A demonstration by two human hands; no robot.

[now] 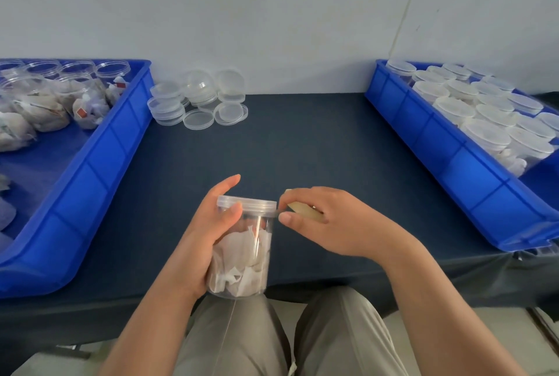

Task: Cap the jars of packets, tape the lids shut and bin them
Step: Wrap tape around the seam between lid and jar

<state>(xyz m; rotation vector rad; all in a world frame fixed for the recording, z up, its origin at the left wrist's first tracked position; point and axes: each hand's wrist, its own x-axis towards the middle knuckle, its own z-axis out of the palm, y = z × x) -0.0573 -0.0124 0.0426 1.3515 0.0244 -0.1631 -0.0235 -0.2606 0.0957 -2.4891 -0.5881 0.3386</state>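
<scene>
Two blue bins flank the dark tabletop (pixel 302 139): the left bin (pixel 99 170) has open jars of packets, the right bin (pixel 453 164) is packed with capped jars. At the far edge, just beside the left bin, sits a pile of loose lids (pixel 198 100). Over the near edge the left hand (pixel 208 236) has its fingers wrapped round an upright jar (pixel 242 254) of packets (pixel 239 260), thumb at the lid (pixel 246 204). The right hand (pixel 329 224) has its fingers curled round a tan roll of tape (pixel 305 213), thumb and forefinger pinching at the lid's right rim.

Head-worn wide-angle view, forward and down, close over the table (pixel 302 145).
</scene>
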